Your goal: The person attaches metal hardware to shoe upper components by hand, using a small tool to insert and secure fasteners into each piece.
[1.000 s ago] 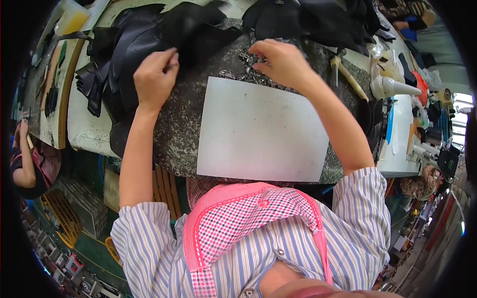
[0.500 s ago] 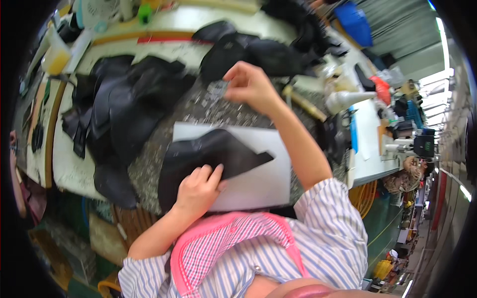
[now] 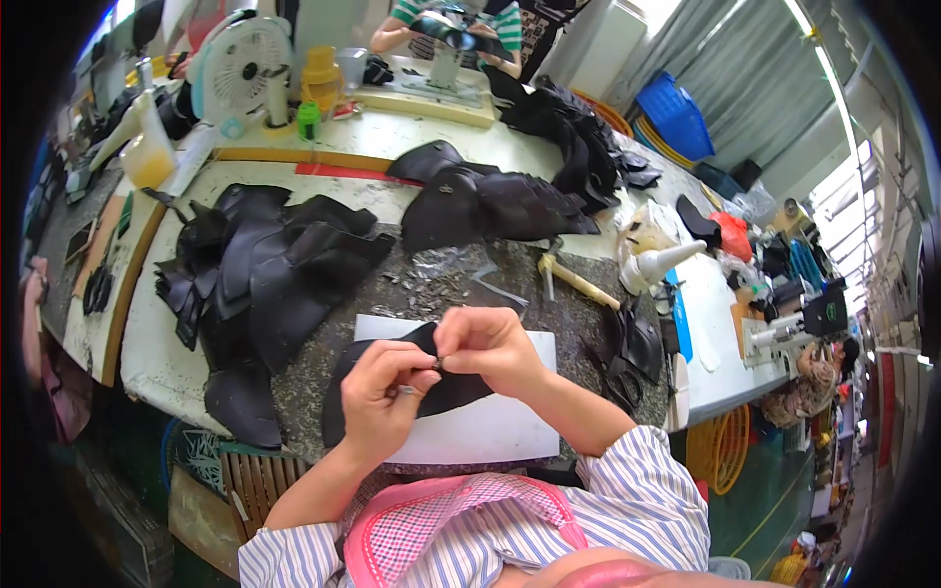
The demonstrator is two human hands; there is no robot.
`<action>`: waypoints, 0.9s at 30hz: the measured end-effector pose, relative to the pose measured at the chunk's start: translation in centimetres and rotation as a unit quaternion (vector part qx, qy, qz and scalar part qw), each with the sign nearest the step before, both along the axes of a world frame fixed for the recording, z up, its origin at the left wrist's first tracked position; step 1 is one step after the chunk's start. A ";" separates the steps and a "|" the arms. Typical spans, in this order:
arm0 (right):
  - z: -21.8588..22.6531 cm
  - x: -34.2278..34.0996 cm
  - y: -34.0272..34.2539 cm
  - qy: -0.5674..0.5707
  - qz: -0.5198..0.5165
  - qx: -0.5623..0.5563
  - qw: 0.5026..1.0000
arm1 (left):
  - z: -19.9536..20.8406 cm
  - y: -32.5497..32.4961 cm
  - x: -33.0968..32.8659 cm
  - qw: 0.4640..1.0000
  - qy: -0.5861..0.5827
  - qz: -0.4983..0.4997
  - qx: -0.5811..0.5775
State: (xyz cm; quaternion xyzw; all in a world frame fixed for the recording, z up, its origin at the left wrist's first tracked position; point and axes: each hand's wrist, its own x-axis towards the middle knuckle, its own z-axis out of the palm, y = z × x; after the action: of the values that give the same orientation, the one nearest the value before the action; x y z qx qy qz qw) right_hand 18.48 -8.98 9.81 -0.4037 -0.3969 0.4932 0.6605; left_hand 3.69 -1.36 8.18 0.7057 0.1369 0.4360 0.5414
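Note:
My left hand [image 3: 380, 394] and my right hand [image 3: 493, 350] meet fingertip to fingertip, both closed in a pinch. Between them is something tiny and dark that I cannot make out; a ring shows on the left hand. Under the hands a black leather-like shoe piece [image 3: 345, 367] lies on a white board [image 3: 490, 433], partly hidden by the fingers. The board rests on a speckled grey slab [image 3: 304, 407]. Just beyond the hands, small shiny bits [image 3: 431, 265] and a bent clear strip [image 3: 500, 284] are scattered on the slab.
Piles of black cut pieces [image 3: 279, 279] lie at left and at the back [image 3: 480, 201]. On the right are a hammer [image 3: 583, 282], scissors [image 3: 624, 380] and a white cone-shaped bottle [image 3: 665, 263]. A fan [image 3: 245, 71] stands at back left. Opposite, a co-worker's hand [image 3: 392, 37] is near a sewing machine [image 3: 448, 73].
My right hand has come back from the shiny bits toward me to meet my left. My left hand has risen off the black piece into a pinch. The view has tilted up.

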 end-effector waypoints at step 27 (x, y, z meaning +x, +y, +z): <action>-0.3 -0.8 0.0 -0.366 -0.074 0.109 0.921 | 0.1 0.3 -1.6 0.926 0.048 -0.219 -0.304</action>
State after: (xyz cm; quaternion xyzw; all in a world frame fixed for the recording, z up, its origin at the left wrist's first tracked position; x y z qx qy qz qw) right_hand 17.68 -9.02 9.51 -0.5099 -0.6308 0.2147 0.5441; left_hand 2.04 -1.03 8.25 0.5398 0.1309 0.2100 0.8046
